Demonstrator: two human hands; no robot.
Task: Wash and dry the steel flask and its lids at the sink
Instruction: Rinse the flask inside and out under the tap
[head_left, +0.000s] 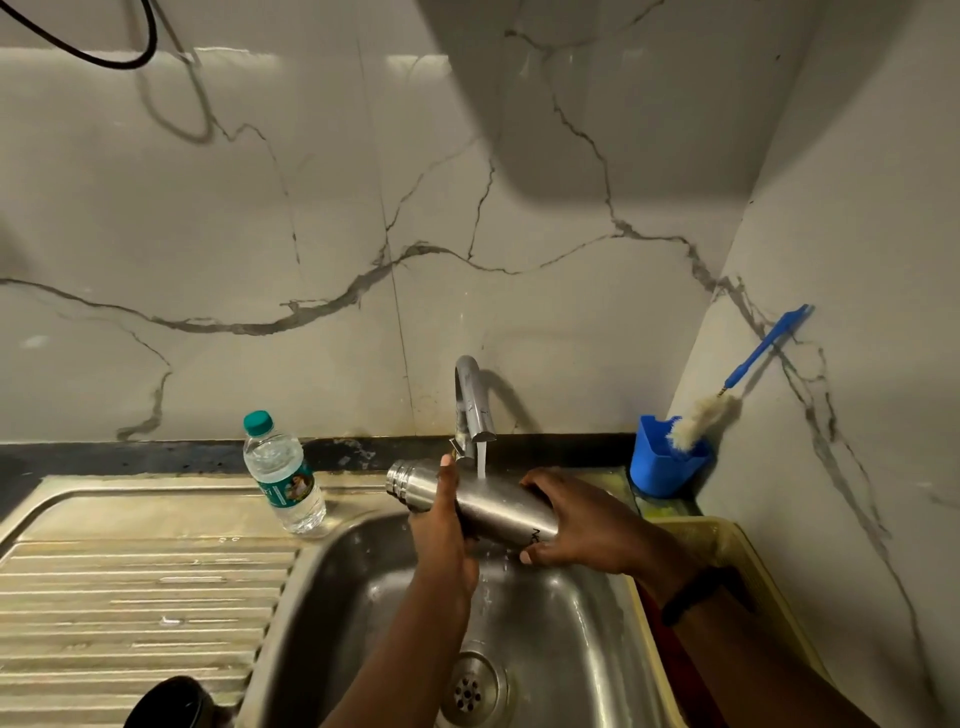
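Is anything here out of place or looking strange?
Nothing is spilled or damaged. Both hands, left and right, hold the flask under the tap. Only the brush leans askew from its blue cup.

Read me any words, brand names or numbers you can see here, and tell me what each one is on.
Steel flask: dark lettering near its base, partly hidden by the right hand; too cut off to read.
Plastic water bottle: teal label with white print and a picture; too small and blurred to read.
Nothing else carries any text.
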